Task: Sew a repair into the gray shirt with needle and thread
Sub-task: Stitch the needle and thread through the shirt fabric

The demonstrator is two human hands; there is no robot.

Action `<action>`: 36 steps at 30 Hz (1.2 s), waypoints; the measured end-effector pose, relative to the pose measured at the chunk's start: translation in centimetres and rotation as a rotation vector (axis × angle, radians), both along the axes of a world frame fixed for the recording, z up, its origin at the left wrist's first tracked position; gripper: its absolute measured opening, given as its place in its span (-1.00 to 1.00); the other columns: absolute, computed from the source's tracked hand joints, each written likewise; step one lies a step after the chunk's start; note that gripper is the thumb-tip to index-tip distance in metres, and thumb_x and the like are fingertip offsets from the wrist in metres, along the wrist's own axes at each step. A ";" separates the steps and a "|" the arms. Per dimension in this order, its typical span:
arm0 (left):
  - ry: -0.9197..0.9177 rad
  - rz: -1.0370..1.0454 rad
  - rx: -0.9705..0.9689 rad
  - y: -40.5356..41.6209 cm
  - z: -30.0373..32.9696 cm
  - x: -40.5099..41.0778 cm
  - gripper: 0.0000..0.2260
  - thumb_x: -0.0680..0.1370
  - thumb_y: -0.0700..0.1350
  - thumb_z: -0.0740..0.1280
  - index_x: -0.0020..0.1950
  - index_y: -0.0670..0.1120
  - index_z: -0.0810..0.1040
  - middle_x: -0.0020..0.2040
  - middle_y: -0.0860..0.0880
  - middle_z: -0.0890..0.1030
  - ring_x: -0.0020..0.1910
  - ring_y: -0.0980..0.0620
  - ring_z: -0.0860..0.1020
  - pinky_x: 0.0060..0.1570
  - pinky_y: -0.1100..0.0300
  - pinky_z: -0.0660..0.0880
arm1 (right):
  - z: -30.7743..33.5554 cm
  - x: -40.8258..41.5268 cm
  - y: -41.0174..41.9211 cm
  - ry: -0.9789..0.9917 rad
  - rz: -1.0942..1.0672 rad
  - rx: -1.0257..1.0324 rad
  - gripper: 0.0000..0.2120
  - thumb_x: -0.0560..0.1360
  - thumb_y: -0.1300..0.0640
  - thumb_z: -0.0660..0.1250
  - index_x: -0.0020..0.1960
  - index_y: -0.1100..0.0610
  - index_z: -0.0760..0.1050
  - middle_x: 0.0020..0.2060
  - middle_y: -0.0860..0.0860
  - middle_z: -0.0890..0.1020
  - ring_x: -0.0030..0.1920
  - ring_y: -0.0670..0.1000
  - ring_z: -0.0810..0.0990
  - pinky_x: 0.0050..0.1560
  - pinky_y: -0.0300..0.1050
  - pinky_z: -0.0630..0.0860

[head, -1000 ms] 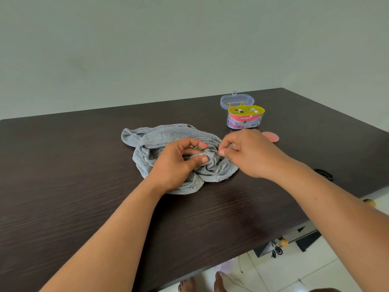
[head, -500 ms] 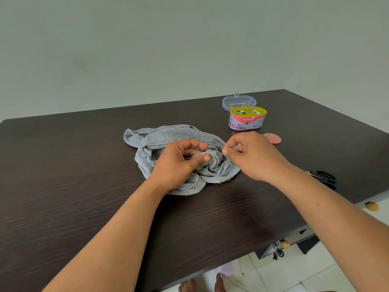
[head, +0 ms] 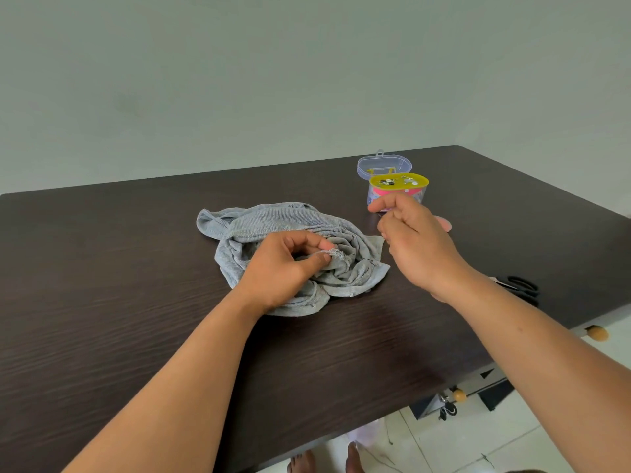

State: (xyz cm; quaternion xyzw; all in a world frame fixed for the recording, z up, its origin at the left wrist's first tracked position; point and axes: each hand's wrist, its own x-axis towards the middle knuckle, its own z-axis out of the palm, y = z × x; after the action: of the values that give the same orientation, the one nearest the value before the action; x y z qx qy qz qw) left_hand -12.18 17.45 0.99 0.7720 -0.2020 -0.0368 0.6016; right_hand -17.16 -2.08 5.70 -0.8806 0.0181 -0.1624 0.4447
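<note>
On the table (head: 102,302), left hand (head: 283,268) pinches gray shirt (head: 273,220).

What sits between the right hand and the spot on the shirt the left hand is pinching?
Nothing visible. The right hand is raised beside the gray shirt; between it and the fold pinched by the left hand lies only shirt fabric, crossed by a dark thread.

surface: dark wood table (head: 102,302) | on it: gray shirt (head: 273,220), sewing kit box (head: 397,191), clear lid (head: 382,165), scissors (head: 522,286)
</note>
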 end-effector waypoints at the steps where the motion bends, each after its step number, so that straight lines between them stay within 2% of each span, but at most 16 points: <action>1: 0.007 -0.002 0.001 0.1 0.0 0.0 -0.91 0.56 -0.26 0.44 -0.02 -0.08 0.71 -0.16 -0.07 0.73 -0.29 0.14 0.60 -0.29 0.35 0.49 | -0.1 0.0 0.0 -0.006 0.007 0.004 -0.69 0.59 0.29 0.07 0.11 -0.02 0.50 -0.34 -0.09 0.56 -0.39 -0.19 0.44 -0.16 -0.32 0.40; 2: 0.011 -0.001 0.000 0.1 0.0 0.0 -0.90 0.57 -0.25 0.44 0.01 -0.08 0.70 -0.15 -0.09 0.73 -0.36 0.16 0.58 -0.35 0.36 0.47 | -0.2 0.0 0.0 -0.004 0.019 0.018 -0.68 0.57 0.32 0.08 0.09 0.00 0.51 -0.33 -0.10 0.60 -0.38 -0.19 0.46 -0.16 -0.34 0.42; 4: 0.014 0.004 -0.002 0.1 0.0 0.1 -0.87 0.56 -0.24 0.44 0.07 -0.07 0.68 -0.17 -0.09 0.72 -0.49 0.22 0.47 -0.45 0.39 0.38 | -0.4 -0.1 0.1 0.010 0.062 0.075 -0.65 0.57 0.38 0.10 0.06 0.01 0.53 -0.26 -0.12 0.66 -0.31 -0.15 0.53 -0.13 -0.16 0.53; 5: 0.011 0.005 0.000 0.1 0.0 0.1 -0.86 0.56 -0.23 0.45 0.09 -0.05 0.66 -0.19 -0.05 0.72 -0.51 0.24 0.45 -0.45 0.41 0.38 | -0.5 -0.1 0.2 0.017 0.089 0.102 -0.65 0.59 0.39 0.11 0.05 0.01 0.54 -0.20 -0.09 0.68 -0.27 -0.12 0.59 -0.12 -0.14 0.58; 6: 0.008 0.003 0.005 0.1 0.0 0.2 -0.84 0.56 -0.22 0.46 0.10 -0.03 0.65 -0.20 -0.02 0.72 -0.49 0.25 0.48 -0.40 0.42 0.40 | -0.7 -0.2 0.3 0.020 0.111 0.118 -0.67 0.61 0.39 0.15 0.04 0.00 0.54 -0.15 -0.06 0.69 -0.22 -0.11 0.64 -0.09 -0.16 0.60; 9: 0.007 0.000 0.014 0.0 0.0 0.2 -0.83 0.54 -0.18 0.49 0.09 0.02 0.64 -0.17 0.01 0.75 -0.23 0.20 0.64 -0.13 0.37 0.52 | -1.2 -0.4 0.7 0.021 0.135 0.154 -0.69 0.59 0.37 0.27 -0.01 -0.03 0.58 -0.07 0.00 0.69 -0.11 -0.09 0.72 0.01 -0.13 0.66; 13: 0.018 0.000 0.000 0.0 0.1 0.3 -0.83 0.53 -0.19 0.50 0.08 -0.01 0.64 -0.18 0.03 0.75 -0.29 0.27 0.61 -0.23 0.45 0.45 | -1.7 -0.7 1.1 0.015 0.112 0.142 -0.76 0.57 0.35 0.32 -0.03 0.02 0.62 -0.16 0.01 0.67 -0.14 -0.07 0.74 -0.01 -0.01 0.68; 15: 0.019 -0.001 -0.004 0.0 0.0 0.4 -0.83 0.52 -0.18 0.51 0.07 0.00 0.64 -0.20 0.06 0.74 -0.23 0.26 0.64 -0.15 0.43 0.47 | -2.0 -0.8 1.1 -0.010 0.085 0.105 -0.79 0.53 0.29 0.38 -0.03 -0.03 0.61 -0.22 -0.03 0.68 -0.18 -0.04 0.73 -0.05 0.10 0.68; 16: 0.018 -0.002 -0.006 0.0 0.0 0.4 -0.83 0.51 -0.17 0.51 0.07 0.00 0.64 -0.20 0.06 0.74 -0.20 0.24 0.65 -0.10 0.39 0.48 | -2.1 -0.8 1.1 -0.020 0.064 0.083 -0.79 0.51 0.25 0.41 -0.05 -0.07 0.60 -0.23 -0.05 0.69 -0.19 -0.04 0.72 -0.05 0.09 0.67; 21: 0.027 -0.003 -0.030 0.1 -0.1 0.5 -0.84 0.51 -0.16 0.51 0.05 0.02 0.65 -0.18 0.05 0.74 -0.15 0.18 0.66 0.11 0.20 0.54 | -2.7 -1.0 1.4 -0.032 -0.009 0.034 -0.83 0.47 0.18 0.47 -0.13 -0.08 0.58 -0.23 -0.08 0.68 -0.24 -0.14 0.66 -0.17 -0.30 0.55; 28: 0.028 -0.024 -0.035 0.1 0.0 0.6 -0.68 0.50 -0.16 0.51 0.24 0.02 0.61 -0.13 0.03 0.76 -0.06 0.16 0.70 0.18 0.22 0.53 | -3.4 -1.1 1.8 0.006 0.001 0.082 -0.83 0.48 0.21 0.47 -0.09 -0.04 0.56 -0.24 -0.07 0.70 -0.28 -0.17 0.66 -0.24 -0.37 0.52; 30: 0.021 -0.023 -0.026 0.1 0.0 0.6 -0.66 0.50 -0.15 0.52 0.25 0.03 0.61 -0.12 0.04 0.76 -0.05 0.16 0.70 0.18 0.23 0.54 | -3.6 -1.0 2.0 0.005 -0.004 0.111 -0.82 0.47 0.22 0.47 -0.10 -0.05 0.55 -0.24 -0.07 0.71 -0.27 -0.16 0.66 -0.19 -0.28 0.57; 33: 0.011 -0.025 -0.015 0.1 0.0 0.5 -0.65 0.49 -0.16 0.52 0.25 0.04 0.61 -0.14 0.07 0.75 -0.08 0.20 0.69 0.08 0.33 0.53 | -4.0 -1.0 2.1 0.004 -0.017 0.186 -0.80 0.47 0.24 0.47 -0.12 -0.03 0.52 -0.27 -0.05 0.70 -0.29 -0.11 0.67 -0.12 -0.07 0.65; 36: -0.001 -0.028 -0.010 0.0 0.1 0.5 -0.66 0.49 -0.16 0.53 0.23 0.07 0.61 -0.13 0.06 0.76 -0.09 0.19 0.70 0.05 0.36 0.54 | -4.3 -1.0 2.3 0.010 -0.019 0.255 -0.80 0.46 0.25 0.47 -0.12 0.01 0.50 -0.27 -0.02 0.71 -0.26 -0.02 0.69 -0.06 0.11 0.66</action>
State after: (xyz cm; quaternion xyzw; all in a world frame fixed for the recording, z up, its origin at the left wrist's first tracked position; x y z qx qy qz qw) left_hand -11.72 17.47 1.05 0.7662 -0.2133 -0.0441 0.6046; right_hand -18.11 0.20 1.40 -0.8175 0.0491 -0.1587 0.5514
